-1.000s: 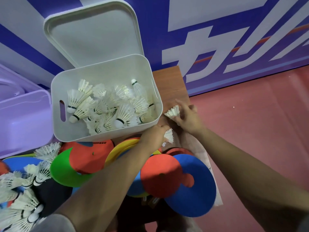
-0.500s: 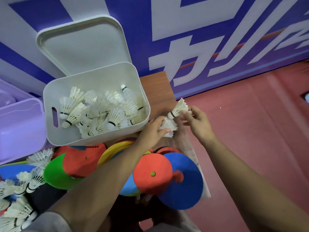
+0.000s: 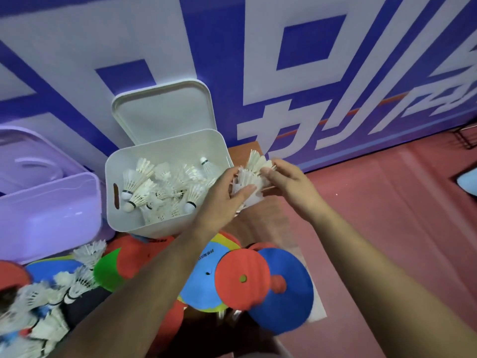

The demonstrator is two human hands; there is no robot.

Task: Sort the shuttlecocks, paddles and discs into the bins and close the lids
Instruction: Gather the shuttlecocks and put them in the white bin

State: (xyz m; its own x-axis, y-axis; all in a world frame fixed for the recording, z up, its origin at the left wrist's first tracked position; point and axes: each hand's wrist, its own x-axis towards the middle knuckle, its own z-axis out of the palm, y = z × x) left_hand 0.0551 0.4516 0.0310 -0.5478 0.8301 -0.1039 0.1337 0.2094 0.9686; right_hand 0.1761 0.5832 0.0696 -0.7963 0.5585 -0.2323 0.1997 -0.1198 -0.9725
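Seemingly, left hand (image 3: 222,196) and right hand (image 3: 293,188), grip round shuttlecocks (image 3: 255,164); wooden table (image 3: 243,151); red floor (image 3: 387,215); blue banner (image 3: 309,45).

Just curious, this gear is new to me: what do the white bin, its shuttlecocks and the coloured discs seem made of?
White bin: likely matte moulded plastic, rounded walls, handle slot. Shuttlecocks: apparently feathers, separate vanes, on rounded bases. Coloured discs: thin matte sheets, perhaps rubber or foam.

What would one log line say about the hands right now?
phase: sorting | left hand: grips held shuttlecocks | right hand: pinches them too | white bin: lid open | discs: outside bins
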